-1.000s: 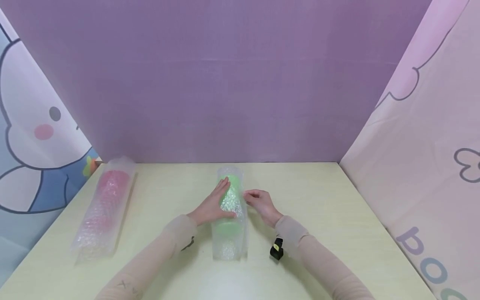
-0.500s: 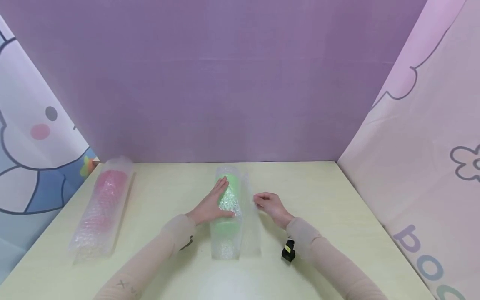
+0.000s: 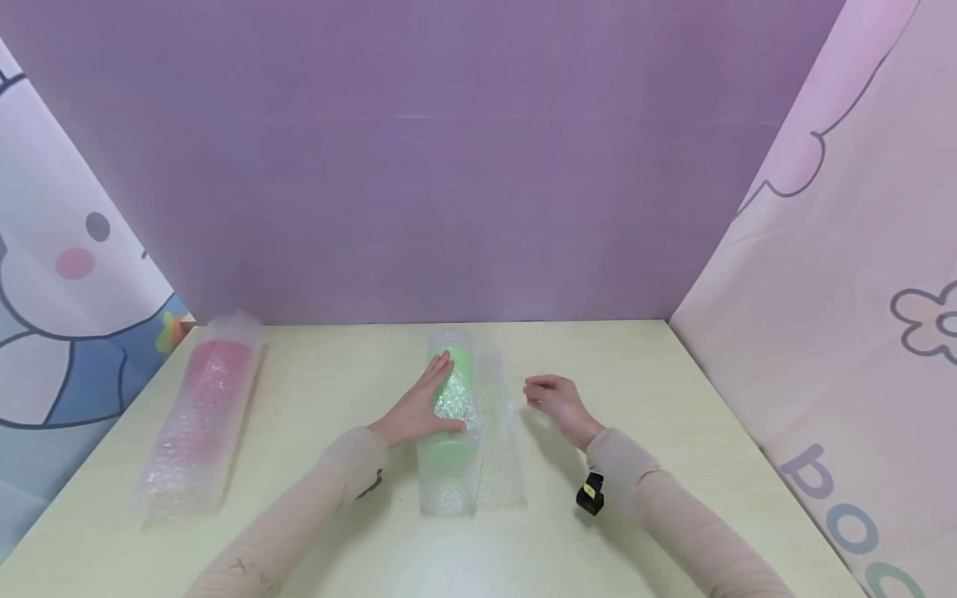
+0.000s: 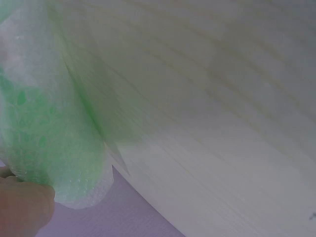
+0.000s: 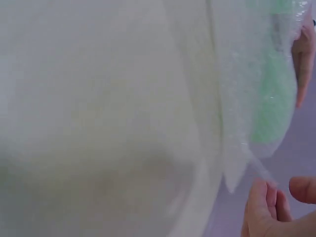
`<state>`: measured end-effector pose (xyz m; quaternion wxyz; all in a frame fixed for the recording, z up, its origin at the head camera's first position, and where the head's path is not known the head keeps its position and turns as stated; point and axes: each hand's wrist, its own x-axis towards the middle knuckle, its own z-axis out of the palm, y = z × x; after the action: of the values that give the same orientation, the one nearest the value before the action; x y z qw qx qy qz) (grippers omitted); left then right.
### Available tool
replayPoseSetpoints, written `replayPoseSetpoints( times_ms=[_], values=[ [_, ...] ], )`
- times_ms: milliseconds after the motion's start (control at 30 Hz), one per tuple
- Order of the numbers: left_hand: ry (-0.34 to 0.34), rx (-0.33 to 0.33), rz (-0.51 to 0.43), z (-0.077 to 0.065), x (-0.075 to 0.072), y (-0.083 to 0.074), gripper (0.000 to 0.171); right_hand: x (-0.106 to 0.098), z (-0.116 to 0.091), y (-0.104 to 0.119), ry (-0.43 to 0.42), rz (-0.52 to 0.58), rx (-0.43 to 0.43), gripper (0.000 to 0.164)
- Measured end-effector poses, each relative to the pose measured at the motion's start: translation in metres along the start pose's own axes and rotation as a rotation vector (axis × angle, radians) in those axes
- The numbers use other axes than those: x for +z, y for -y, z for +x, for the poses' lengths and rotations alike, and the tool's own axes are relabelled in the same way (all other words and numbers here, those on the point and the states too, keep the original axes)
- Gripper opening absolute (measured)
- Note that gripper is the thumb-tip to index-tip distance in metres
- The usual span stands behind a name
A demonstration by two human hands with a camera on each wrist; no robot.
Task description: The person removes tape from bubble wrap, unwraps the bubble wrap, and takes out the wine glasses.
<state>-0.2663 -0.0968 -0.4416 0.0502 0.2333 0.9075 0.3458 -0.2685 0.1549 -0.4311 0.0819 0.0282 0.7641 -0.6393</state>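
Observation:
A green item in clear bubble wrap (image 3: 452,453) lies lengthwise mid-table. My left hand (image 3: 414,415) presses on it from the left, fingers and thumb spread straight across the wrap. What the green item is stays blurred by the wrap. A loose flap of bubble wrap (image 3: 499,465) lies out flat along its right side. Off the flap's right edge is my right hand (image 3: 559,407), thumb and fingers bent together. In the right wrist view, a thin clear strip (image 5: 261,170) runs from the wrap to the right fingertips, which pinch its end.
At the left of the pale wooden table (image 3: 628,531) lies another bubble-wrapped bundle (image 3: 205,415), pink inside. A purple panel (image 3: 478,166) rises at the table's back edge. Printed cloth walls (image 3: 845,274) stand at both sides.
My right hand has moved right, away from the green bundle, and the wrap's flap has opened out to the right with it. The left hand has stayed on the bundle.

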Motion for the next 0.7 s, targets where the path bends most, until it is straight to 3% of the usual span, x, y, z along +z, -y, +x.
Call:
replayPoseSetpoints(
  times_ms=[167, 267, 400, 567, 700],
  values=[
    [0.004, 0.002, -0.005, 0.0, 0.0, -0.001, 0.109, 0.003, -0.008, 0.027, -0.091, -0.178, -0.135, 0.026],
    [0.002, 0.001, -0.004, 0.001, -0.001, -0.002, 0.109, 0.012, -0.012, 0.037, -0.088, -0.324, -0.255, 0.021],
    [0.001, -0.003, 0.0, 0.002, 0.0, -0.001, 0.11, 0.026, -0.016, 0.036, 0.018, -0.483, -0.335, 0.021],
    [-0.009, 0.008, -0.018, 0.002, 0.001, 0.002, 0.11, 0.039, -0.016, 0.019, 0.212, -0.689, -0.286, 0.031],
    [-0.021, 0.027, -0.023, 0.004, 0.003, 0.006, 0.111, 0.043, -0.011, 0.004, 0.293, -0.782, -0.287, 0.035]
  ],
)
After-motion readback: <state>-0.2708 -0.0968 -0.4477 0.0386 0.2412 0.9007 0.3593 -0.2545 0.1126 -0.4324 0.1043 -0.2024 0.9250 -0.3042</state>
